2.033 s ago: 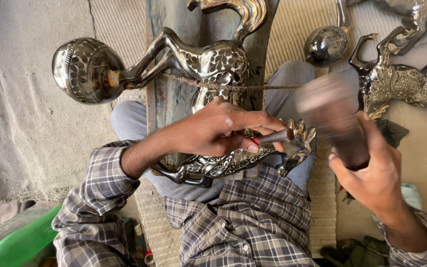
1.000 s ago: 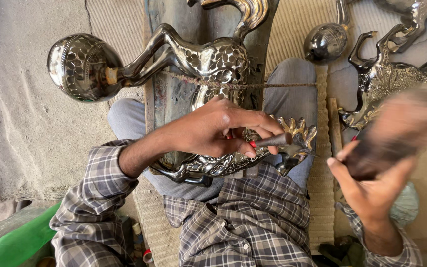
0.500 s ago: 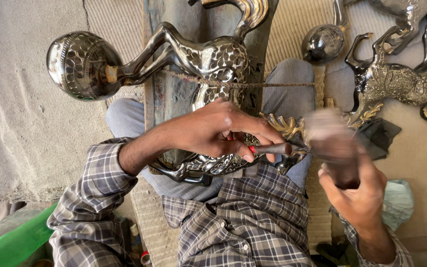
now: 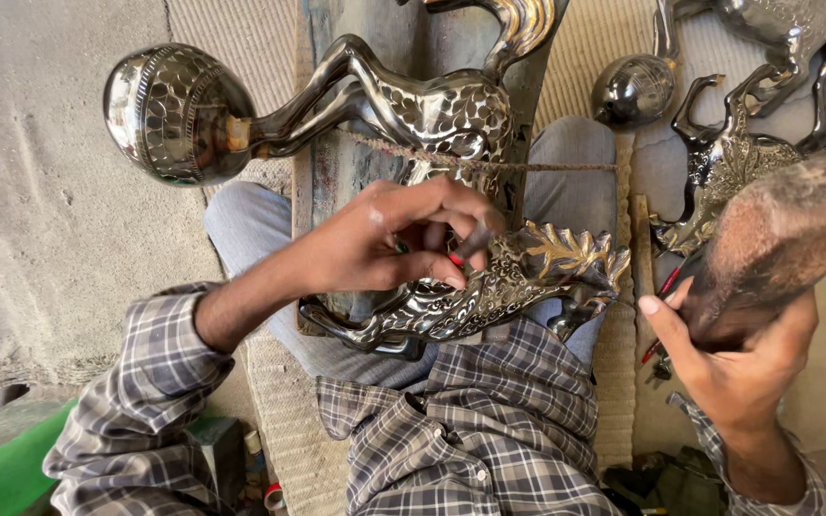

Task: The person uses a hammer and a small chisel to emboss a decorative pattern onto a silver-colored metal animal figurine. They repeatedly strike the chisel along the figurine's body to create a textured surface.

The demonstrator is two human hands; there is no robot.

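Note:
A shiny engraved metal horse figure (image 4: 432, 115) lies on a board across my lap, tied down by a cord, its legs reaching to a metal ball (image 4: 179, 110). My left hand (image 4: 384, 239) is closed on a small chisel (image 4: 475, 241) set against the figure's ornate mane (image 4: 566, 258). My right hand (image 4: 738, 354) grips a thick wooden mallet (image 4: 781, 244), raised to the right of the figure and apart from the chisel.
More metal horse figures (image 4: 728, 153) and a second metal ball (image 4: 633, 91) lie on the woven mat at the upper right. A green object (image 4: 2, 468) sits at the lower left. Small tools lie beside my right knee.
The mallet swung down toward the chisel and has risen back to the right. My left hand stays on the chisel at the mane.

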